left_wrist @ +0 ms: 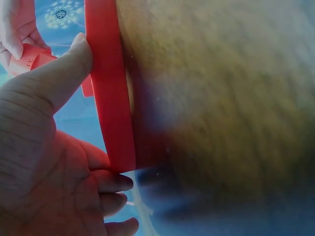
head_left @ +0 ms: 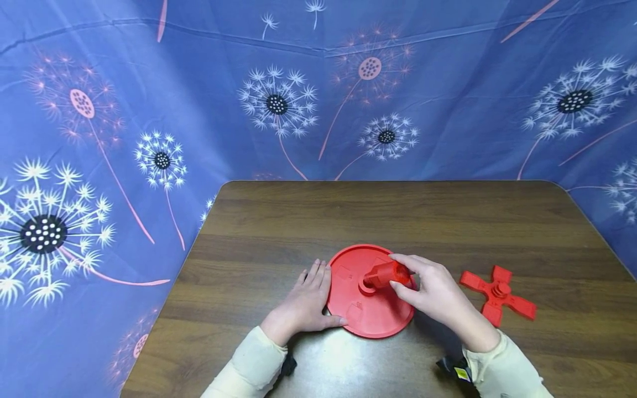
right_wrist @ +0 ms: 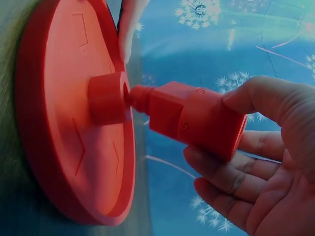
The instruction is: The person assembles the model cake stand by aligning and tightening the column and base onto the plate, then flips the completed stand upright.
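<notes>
A round red plastic base (head_left: 380, 320) with a raised rim lies on the table, a short hollow collar (right_wrist: 106, 101) standing at its middle. Along the base's left edge rests my left hand (head_left: 309, 301), fingers extended and thumb against the rim. My right hand (head_left: 440, 290) pinches the wide end of a red stepped post (right_wrist: 189, 115) between thumb and fingers. The post is tilted, and its narrow knobbed tip is right at the collar's mouth. Raised markings show on its side.
To the right of my right hand lies a red four-armed cross piece (head_left: 500, 290) with a round knob at its centre. The wooden table (head_left: 278, 221) meets a blue dandelion-print cloth (head_left: 209, 83) behind and at the sides.
</notes>
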A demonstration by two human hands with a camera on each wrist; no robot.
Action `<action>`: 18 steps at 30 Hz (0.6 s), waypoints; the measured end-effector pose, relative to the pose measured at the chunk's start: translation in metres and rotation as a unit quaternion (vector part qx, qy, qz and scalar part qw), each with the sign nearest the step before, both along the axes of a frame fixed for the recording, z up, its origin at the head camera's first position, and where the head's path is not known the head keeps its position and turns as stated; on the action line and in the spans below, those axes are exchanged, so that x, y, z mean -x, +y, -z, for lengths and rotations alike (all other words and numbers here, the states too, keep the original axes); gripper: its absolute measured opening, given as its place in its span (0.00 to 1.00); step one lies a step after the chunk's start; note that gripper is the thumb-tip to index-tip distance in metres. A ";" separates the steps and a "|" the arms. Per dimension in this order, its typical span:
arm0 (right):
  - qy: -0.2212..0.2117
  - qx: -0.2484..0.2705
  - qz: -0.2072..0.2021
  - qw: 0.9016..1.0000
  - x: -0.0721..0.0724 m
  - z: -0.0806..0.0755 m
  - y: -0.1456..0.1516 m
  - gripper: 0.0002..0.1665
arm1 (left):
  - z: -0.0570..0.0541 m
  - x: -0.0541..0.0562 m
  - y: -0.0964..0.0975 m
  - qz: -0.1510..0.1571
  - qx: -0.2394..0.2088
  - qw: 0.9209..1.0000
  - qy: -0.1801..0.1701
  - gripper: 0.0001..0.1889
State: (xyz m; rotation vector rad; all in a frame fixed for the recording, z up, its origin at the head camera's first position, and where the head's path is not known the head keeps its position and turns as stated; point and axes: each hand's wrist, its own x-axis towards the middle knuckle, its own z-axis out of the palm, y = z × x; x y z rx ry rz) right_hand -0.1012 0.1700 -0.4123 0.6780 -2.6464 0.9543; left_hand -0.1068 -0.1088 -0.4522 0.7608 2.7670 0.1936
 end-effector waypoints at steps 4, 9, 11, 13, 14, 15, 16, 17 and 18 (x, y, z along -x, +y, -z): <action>-0.013 -0.020 0.003 1.000 0.000 -0.003 -0.005 0.30 | 0.001 0.001 0.000 0.000 -0.001 1.000 -0.001 0.59; -0.017 -0.039 -0.006 0.999 0.001 -0.006 -0.012 0.31 | 0.002 0.001 0.001 0.000 -0.004 1.000 0.001 0.58; -0.015 -0.041 -0.012 0.999 0.001 -0.006 -0.015 0.31 | 0.002 0.001 0.001 0.001 -0.005 1.000 0.002 0.58; -0.016 -0.042 -0.014 0.999 0.002 -0.007 -0.018 0.32 | 0.002 0.001 0.000 0.001 -0.003 1.000 0.004 0.59; -0.016 -0.045 -0.014 0.999 0.002 -0.008 -0.020 0.31 | 0.002 0.001 0.000 0.001 -0.003 1.000 0.004 0.59; -0.017 -0.048 -0.015 0.999 0.002 -0.008 -0.022 0.31 | 0.002 0.001 0.000 0.002 -0.003 1.000 0.005 0.59; -0.016 -0.051 -0.015 0.998 0.003 -0.009 -0.024 0.31 | 0.002 0.001 0.000 0.001 -0.004 1.000 0.004 0.59; -0.013 -0.057 -0.016 0.998 0.003 -0.009 -0.026 0.31 | 0.002 0.001 0.000 0.001 -0.005 1.000 0.003 0.59; -0.010 -0.061 -0.017 0.998 0.004 -0.010 -0.028 0.31 | 0.002 0.001 0.000 0.001 -0.005 1.000 0.003 0.59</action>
